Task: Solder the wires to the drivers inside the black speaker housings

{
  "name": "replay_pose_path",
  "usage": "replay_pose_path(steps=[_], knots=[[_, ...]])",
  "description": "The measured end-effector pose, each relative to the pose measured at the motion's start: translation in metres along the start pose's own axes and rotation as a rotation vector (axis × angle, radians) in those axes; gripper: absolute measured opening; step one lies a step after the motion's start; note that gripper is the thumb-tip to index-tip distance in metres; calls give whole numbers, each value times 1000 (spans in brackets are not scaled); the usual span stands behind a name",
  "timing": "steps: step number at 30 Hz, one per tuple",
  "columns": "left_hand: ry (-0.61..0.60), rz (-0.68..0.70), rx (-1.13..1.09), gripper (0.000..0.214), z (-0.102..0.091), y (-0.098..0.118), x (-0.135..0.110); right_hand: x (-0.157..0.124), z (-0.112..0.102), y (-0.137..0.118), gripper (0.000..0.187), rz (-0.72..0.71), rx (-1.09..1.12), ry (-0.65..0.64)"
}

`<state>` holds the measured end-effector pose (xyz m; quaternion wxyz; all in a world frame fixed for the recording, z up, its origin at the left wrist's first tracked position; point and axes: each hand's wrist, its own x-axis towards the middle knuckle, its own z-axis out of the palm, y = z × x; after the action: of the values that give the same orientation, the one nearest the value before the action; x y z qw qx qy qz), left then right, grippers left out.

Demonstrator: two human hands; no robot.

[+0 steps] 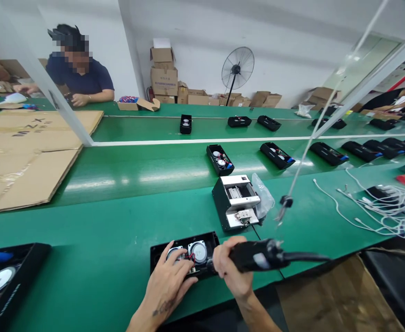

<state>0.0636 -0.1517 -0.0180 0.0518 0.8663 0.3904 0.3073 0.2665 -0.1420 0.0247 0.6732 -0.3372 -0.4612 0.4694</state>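
An open black speaker housing (214,240) with two round silver drivers (198,252) and red wires lies on the green bench in front of me. My left hand (173,281) is bent over its near wall, thumb at the near edge and fingers reaching inside by the drivers and wires. Wrapped in my right hand (231,269) is a black electric screwdriver (257,255), held nearly level. Its tip points left at the housing's right end; where it meets the housing is hidden by my fingers. A cable runs off the tool's right end.
A screw feeder (237,203) stands just behind the housing, beside a clear plastic bag (262,196). Another open housing (19,276) lies at left. Several housings sit on the green conveyor (147,166). White cables (396,210) lie right; flat cardboard (26,161) left. A cord (302,161) hangs down. Co-workers sit opposite.
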Motion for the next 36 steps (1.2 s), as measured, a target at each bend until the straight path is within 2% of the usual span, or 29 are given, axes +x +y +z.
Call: replay_pose_path(steps=[3, 6, 11, 22, 30, 33, 36], knots=[[69, -31, -75, 25, -3, 6, 2, 15, 1, -17, 11, -51, 260, 124], [97, -19, -157, 28, 0, 15, 7, 18, -2, -28, 14, -40, 345, 197], [161, -4, -244, 11, 8, 26, 16, 10, -6, -30, 15, 33, 398, 288], [208, 33, -261, 8, 4, 30, 22, 8, -1, -29, 12, 0, 408, 204], [175, 41, -264, 8, 14, 38, 26, 3, -3, -31, 11, -1, 388, 245], [98, 63, -227, 14, 0, 24, 29, 7, -12, -36, 16, -2, 335, 270], [117, 60, -73, 33, -24, -12, 16, 19, -33, -42, 24, -21, 267, 401]])
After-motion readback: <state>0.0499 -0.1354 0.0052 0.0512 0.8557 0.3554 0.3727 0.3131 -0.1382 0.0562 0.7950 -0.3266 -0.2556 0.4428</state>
